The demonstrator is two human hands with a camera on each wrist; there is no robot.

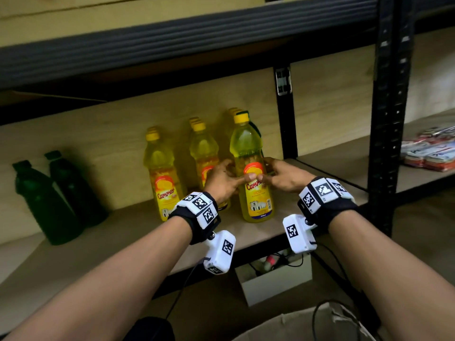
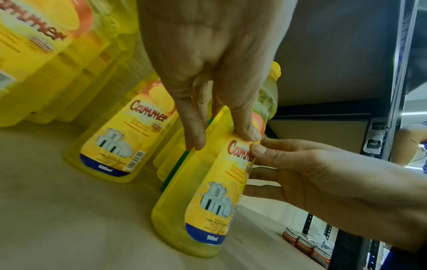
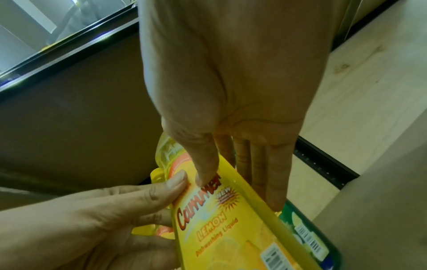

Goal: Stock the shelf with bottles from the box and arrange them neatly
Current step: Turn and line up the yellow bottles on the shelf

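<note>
A yellow dish-liquid bottle (image 1: 251, 146) with a yellow cap stands upright on the wooden shelf board (image 1: 123, 237), at the right end of the yellow group. Both hands hold it at label height. My left hand (image 1: 236, 172) grips its left side, thumb on the label. My right hand (image 1: 267, 169) grips its right side, and the two thumbs nearly touch. In the left wrist view, the left hand (image 2: 221, 138) pinches the bottle (image 2: 208, 210). In the right wrist view, the right hand (image 3: 238, 191) does the same to the bottle (image 3: 231, 237).
More yellow bottles (image 1: 162, 173) (image 1: 203, 148) stand to the left in rows. A green bottle (image 3: 307, 237) sits right behind the held one. Two dark green bottles (image 1: 44, 200) stand far left. A black upright post (image 1: 391, 119) bounds the bay. A cardboard box (image 1: 307, 326) lies below.
</note>
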